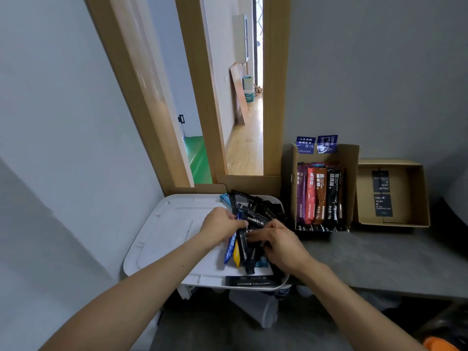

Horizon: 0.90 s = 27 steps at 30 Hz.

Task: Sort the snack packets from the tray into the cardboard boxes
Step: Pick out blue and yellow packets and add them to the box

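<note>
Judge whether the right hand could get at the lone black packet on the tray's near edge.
Probably yes: the black packet lies uncovered just nearer than the right hand, nothing between them, though its fingers are busy in the pile.

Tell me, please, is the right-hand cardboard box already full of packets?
No, the right-hand cardboard box holds only two small black packets, and most of its floor is bare.
</note>
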Tool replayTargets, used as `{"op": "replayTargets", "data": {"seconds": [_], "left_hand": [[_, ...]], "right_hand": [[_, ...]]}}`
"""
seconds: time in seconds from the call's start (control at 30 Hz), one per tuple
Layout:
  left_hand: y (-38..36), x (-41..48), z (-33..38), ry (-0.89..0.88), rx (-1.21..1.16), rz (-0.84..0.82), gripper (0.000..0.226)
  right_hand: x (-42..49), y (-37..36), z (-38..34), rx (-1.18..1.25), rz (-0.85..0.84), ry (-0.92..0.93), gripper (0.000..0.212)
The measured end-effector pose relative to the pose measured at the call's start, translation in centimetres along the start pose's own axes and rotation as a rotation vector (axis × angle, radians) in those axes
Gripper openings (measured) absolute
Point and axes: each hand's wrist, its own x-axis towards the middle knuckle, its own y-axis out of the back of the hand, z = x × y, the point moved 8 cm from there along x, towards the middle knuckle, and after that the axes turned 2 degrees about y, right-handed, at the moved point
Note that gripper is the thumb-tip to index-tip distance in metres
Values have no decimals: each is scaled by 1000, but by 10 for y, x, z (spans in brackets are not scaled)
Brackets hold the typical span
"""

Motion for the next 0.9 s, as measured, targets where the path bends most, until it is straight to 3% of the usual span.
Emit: {"op": "replayTargets", "data": {"seconds": [0.3,0.57,0.73,0.9], "left_hand": [[6,-7,16,-49,112,40,40],[34,5,10,7,-48,-5,21],[45,2,10,0,-66,-45,27],[62,1,4,-50,-75,-13,35]], "right_hand": [[3,-4,-2,5,-26,52,52],[7,12,-7,-24,37,65,31],[17,10,-11,35,71,57,38],[11,24,-11,132,215,22,33]]}}
